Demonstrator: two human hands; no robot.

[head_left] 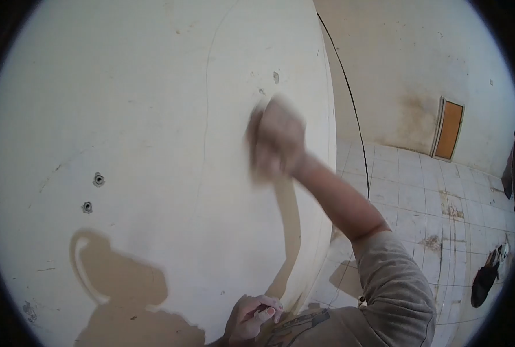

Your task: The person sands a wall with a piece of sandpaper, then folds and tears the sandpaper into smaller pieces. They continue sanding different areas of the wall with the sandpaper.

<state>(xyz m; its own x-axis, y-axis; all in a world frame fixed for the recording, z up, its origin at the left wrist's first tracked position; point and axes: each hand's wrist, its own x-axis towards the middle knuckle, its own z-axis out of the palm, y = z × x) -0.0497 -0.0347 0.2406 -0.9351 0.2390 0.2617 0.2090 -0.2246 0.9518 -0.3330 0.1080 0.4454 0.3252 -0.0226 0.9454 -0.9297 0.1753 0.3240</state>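
Note:
My right hand (280, 139) is raised against the cream-coloured wall (153, 133), smeared by motion. Its fingers look closed round something flat with a brownish edge, too blurred to name. Low in the view, close to my body, my left hand (254, 318) is held with fingers curled and the thumb across them. Whatever it may hold is hidden. Just above my right hand the wall has a small chipped spot (276, 77). A thin crack (206, 104) runs down the wall to the left of that hand.
Two holes with plugs, an upper one (99, 179) and a lower one (87, 207), sit in the wall at left. A black cable (353, 98) hangs past the wall's right edge. Beyond are a stained tiled floor (402, 202), an orange-brown panel (449, 130) and a dark item (485, 284).

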